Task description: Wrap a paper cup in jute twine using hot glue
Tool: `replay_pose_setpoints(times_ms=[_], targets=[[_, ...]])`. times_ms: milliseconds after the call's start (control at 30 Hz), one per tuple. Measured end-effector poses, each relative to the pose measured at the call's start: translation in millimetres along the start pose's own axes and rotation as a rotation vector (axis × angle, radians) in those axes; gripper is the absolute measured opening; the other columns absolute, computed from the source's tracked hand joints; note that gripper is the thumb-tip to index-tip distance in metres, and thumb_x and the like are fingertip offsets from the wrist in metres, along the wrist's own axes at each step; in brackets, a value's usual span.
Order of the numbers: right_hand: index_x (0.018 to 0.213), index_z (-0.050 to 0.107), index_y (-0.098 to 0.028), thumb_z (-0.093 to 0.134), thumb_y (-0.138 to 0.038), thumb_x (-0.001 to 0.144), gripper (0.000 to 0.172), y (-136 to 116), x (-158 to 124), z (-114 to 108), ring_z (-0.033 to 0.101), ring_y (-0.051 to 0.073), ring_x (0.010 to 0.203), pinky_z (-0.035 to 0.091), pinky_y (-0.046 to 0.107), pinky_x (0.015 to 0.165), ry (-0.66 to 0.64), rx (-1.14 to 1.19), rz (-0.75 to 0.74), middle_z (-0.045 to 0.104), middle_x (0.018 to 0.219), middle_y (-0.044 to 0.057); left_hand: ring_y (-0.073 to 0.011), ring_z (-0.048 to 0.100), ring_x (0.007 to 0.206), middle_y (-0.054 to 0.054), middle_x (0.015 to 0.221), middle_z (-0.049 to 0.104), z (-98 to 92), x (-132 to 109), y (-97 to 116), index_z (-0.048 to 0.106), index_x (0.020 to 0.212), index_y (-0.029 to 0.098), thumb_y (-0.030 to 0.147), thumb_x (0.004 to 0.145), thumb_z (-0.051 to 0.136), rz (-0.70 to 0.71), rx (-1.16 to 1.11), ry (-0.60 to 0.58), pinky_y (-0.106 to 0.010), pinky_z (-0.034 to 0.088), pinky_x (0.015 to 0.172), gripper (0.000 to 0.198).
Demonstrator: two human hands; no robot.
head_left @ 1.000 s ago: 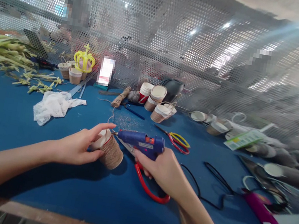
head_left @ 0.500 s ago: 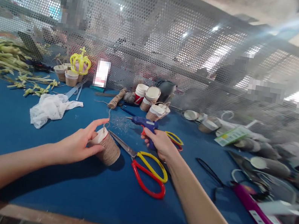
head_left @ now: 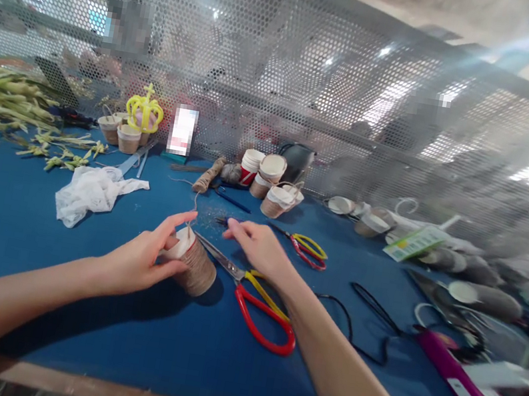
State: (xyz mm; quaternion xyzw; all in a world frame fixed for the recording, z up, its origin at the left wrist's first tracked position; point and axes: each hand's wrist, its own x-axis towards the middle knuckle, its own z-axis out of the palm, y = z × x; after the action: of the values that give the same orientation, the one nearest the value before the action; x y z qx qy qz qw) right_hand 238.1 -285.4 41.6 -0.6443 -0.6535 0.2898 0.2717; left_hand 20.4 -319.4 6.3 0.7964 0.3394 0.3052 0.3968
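Note:
My left hand [head_left: 136, 264] is closed round a paper cup wrapped in brown twine [head_left: 195, 266], which lies tilted on the blue table [head_left: 12, 217]; the forefinger rests on the cup's rim. A strand of twine runs from the cup up to a spool [head_left: 209, 175]. My right hand [head_left: 261, 248] hovers just right of the cup with its fingers stretched out flat and nothing visible in them. Big red-and-yellow scissors [head_left: 268, 313] lie under that wrist, blades pointing at the cup. The blue glue gun is not visible.
Smaller scissors [head_left: 309, 249] lie behind my right hand. Wrapped cups [head_left: 272, 182] stand by a mesh screen [head_left: 314, 84]. A white cloth [head_left: 93, 190], green leaves [head_left: 3, 90] and a yellow crown [head_left: 144, 112] are at left; a black cable [head_left: 367, 310] and a pink tool [head_left: 458, 372] at right.
My right hand carried the blue glue gun away from the cup and back across the table, let it go, and returned open towards the cup. My left hand kept hold of the cup.

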Motion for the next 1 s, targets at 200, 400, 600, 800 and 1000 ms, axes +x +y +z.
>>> replay_pose_setpoints(times_ms=[200, 400, 600, 800, 1000], targets=[[0.087, 0.068, -0.018, 0.052, -0.052, 0.077, 0.039, -20, -6, 38, 0.057, 0.018, 0.091, 0.038, 0.032, 0.087, -0.552, 0.707, -0.121, 0.067, 0.089, 0.004, -0.0235, 0.060, 0.095, -0.006, 0.086, 0.064, -2.3, -2, 5, 0.013, 0.137, 0.017, 0.020, 0.080, 0.051, 0.117, 0.176, -0.045, -0.041, 0.043, 0.088, 0.069], [0.073, 0.067, -0.018, 0.074, -0.034, 0.061, 0.022, -23, -12, 34, 0.057, 0.010, 0.077, 0.040, 0.026, 0.081, -0.336, 0.929, -0.053, 0.065, 0.079, -0.001, -0.0224, 0.058, 0.098, -0.009, 0.095, 0.063, -8.1, -1, 7, 0.010, 0.138, 0.017, 0.019, 0.081, 0.051, 0.110, 0.061, -0.057, -0.039, 0.044, 0.086, 0.070], [0.069, 0.065, -0.017, 0.072, -0.034, 0.062, 0.019, -22, -27, 25, 0.055, 0.008, 0.068, 0.042, 0.023, 0.071, -0.146, 0.836, -0.028, 0.063, 0.072, -0.002, -0.0156, 0.059, 0.078, -0.006, 0.086, 0.064, -7.5, -1, 13, 0.007, 0.138, 0.017, 0.019, 0.082, 0.050, -0.017, -0.267, -0.079, -0.029, 0.046, 0.071, 0.070], [0.068, 0.063, -0.016, 0.073, -0.037, 0.060, 0.025, -13, -30, 29, 0.055, 0.012, 0.070, 0.042, 0.027, 0.071, -0.112, 0.791, -0.010, 0.062, 0.070, 0.000, -0.0117, 0.057, 0.072, -0.003, 0.083, 0.062, -5.0, -1, 19, 0.013, 0.136, 0.017, 0.014, 0.080, 0.051, -0.025, -0.369, -0.082, -0.023, 0.044, 0.068, 0.068], [0.067, 0.059, -0.015, 0.068, -0.036, 0.064, 0.023, -13, -35, 31, 0.051, 0.010, 0.066, 0.040, 0.026, 0.069, -0.090, 0.697, -0.038, 0.058, 0.066, -0.002, -0.0131, 0.059, 0.079, -0.006, 0.091, 0.065, -5.0, -2, 22, 0.016, 0.136, 0.018, 0.015, 0.080, 0.052, 0.007, -0.372, -0.102, -0.022, 0.043, 0.071, 0.066]])
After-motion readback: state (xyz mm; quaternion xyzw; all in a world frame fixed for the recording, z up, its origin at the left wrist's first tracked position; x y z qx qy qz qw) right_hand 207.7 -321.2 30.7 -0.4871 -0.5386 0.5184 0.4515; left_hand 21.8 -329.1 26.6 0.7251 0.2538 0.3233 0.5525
